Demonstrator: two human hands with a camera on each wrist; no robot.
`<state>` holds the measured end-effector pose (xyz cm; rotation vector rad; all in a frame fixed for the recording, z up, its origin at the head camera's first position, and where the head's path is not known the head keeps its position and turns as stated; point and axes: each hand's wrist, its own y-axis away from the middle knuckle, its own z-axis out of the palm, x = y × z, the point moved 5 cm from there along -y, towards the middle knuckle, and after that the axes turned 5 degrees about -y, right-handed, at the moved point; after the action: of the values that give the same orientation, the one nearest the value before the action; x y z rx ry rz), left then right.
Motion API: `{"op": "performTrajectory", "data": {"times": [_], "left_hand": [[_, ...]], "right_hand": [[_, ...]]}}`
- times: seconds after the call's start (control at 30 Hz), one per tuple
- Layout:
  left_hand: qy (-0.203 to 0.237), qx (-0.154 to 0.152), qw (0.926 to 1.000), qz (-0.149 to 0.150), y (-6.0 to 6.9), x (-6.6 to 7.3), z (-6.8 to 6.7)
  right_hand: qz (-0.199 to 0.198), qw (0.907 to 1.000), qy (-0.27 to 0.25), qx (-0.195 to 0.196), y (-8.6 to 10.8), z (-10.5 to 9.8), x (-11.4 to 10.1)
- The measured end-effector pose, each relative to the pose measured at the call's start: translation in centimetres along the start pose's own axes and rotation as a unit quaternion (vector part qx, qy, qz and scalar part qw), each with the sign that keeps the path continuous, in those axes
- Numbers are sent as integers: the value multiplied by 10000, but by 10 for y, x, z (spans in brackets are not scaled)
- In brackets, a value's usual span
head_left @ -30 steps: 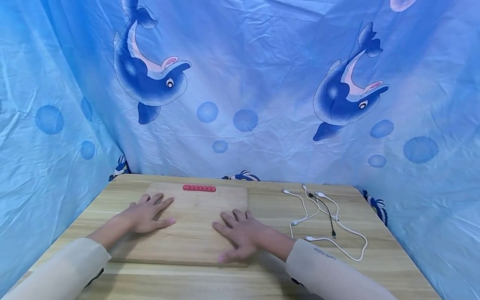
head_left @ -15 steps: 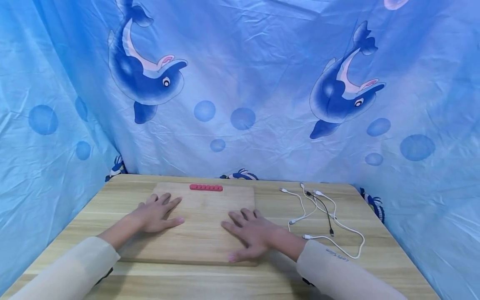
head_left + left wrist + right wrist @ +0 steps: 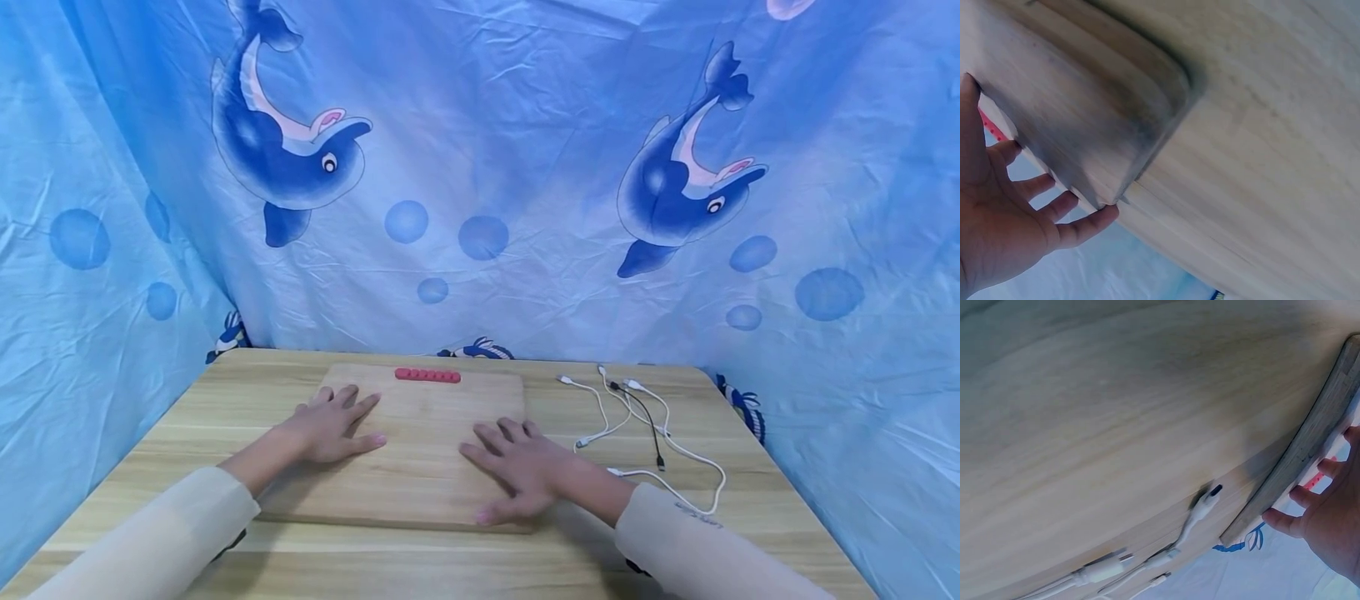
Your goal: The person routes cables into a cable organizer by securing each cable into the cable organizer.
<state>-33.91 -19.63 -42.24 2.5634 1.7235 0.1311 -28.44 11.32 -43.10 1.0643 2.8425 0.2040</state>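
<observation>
A flat wooden board (image 3: 420, 475) lies on the table under both hands. My left hand (image 3: 330, 429) rests on its left part, fingers spread. On the right part rests my right hand (image 3: 521, 471), also with spread, nearly straight fingers. Near the board's far edge is a red strip (image 3: 427, 376) with a row of notches, untouched. From the left wrist, the fingertips of the left hand (image 3: 1007, 219) touch the board (image 3: 1079, 106) near a rounded corner. The right wrist view shows the right hand (image 3: 1335, 525) on the board's face, beside its side edge (image 3: 1297, 456).
Several white charging cables (image 3: 701, 460) and a short black cable (image 3: 654, 425) lie loosely on the table (image 3: 420, 567), right of the board. One white plug (image 3: 1207, 503) lies close to the board's right edge. A blue dolphin-print cloth (image 3: 480, 167) hangs behind the table.
The board has slid to the right across the table, with both hands and the red strip moving along. Its right edge is nearer the cables, which lie as before. The head view shifted slightly.
</observation>
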Motion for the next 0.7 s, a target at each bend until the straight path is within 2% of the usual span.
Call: {"op": "performTrajectory", "data": {"times": [0.33,0.7], "left_hand": [[74,-81,9999,133,-5,17,-5],[74,-68,9998,166,-8,29,-6]], "right_hand": [[6,10000,11,9,16,-1,8],[-44,9998,-172,-1,30,-1,14]]}}
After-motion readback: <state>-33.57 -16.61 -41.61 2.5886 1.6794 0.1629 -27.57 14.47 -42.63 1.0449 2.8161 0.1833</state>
